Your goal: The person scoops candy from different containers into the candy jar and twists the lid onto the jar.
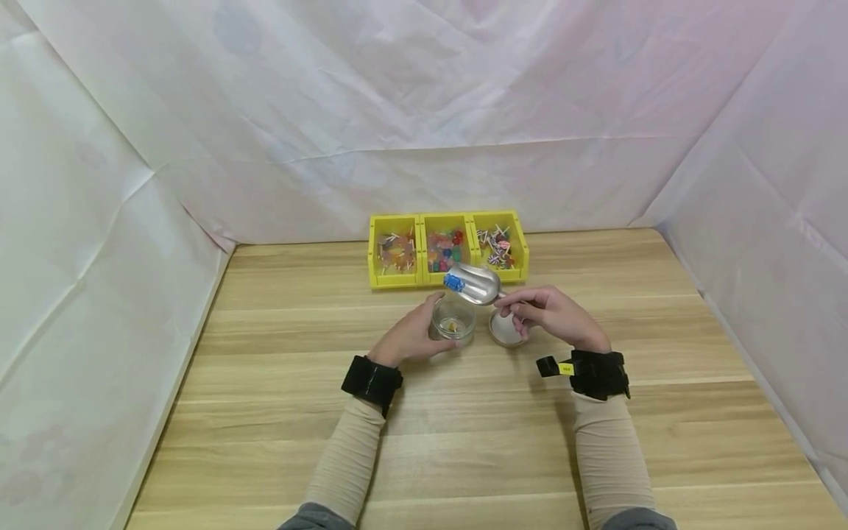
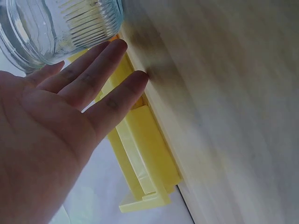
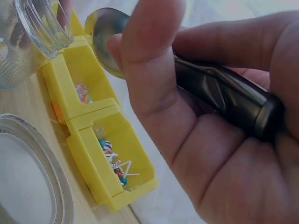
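Note:
My left hand (image 1: 414, 331) grips a clear ribbed glass jar (image 2: 88, 23), thumb on the near side and index finger behind. A small yellowish piece lies at the jar's bottom. With my right hand (image 1: 550, 313) I hold a metal scoop (image 1: 482, 283) by its dark handle (image 3: 224, 95). A blue-wrapped candy (image 1: 453, 282) sits near the tip of the scoop, which is above and just behind the jar's mouth. Beneath the right hand, a round lid (image 1: 505, 331) lies on the table beside the jar.
Behind the jar stand three joined yellow bins (image 1: 397, 280). The left and right ones hold small lollipops; the middle one holds colourful candies (image 1: 442, 246). White cloth (image 1: 424, 177) encloses the back and sides of the wooden table (image 1: 477, 456).

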`<state>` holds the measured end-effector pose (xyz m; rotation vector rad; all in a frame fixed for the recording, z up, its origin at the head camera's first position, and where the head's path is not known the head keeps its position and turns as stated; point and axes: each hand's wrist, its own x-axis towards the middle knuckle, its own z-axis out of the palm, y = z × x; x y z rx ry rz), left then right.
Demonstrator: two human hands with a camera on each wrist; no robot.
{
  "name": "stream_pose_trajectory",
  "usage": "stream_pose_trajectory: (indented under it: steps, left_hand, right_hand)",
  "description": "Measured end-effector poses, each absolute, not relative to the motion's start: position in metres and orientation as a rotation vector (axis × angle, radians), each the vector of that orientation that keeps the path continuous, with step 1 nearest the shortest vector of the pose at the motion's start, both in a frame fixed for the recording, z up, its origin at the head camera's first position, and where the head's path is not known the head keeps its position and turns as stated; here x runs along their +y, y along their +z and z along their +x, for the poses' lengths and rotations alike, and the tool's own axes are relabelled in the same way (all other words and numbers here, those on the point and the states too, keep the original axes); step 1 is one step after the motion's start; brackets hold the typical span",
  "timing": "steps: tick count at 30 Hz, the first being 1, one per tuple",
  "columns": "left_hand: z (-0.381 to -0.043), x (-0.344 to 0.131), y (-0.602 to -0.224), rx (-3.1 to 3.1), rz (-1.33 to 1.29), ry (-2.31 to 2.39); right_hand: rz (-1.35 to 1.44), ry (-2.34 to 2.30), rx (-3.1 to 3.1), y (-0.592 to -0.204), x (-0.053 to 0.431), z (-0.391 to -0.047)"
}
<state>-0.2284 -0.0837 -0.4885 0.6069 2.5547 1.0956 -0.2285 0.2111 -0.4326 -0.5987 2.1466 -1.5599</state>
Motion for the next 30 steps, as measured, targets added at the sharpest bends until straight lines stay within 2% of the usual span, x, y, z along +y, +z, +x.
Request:
stream_pose_trajectory:
  steps: [30]
  left_hand:
    - [-0.2298, -0.0803, -0.4941, 2.591, 0.581, 1.065]
  right_hand:
    - [-0.710, -1.524, 2.110, -0.4297, 0.2199, -0.2260]
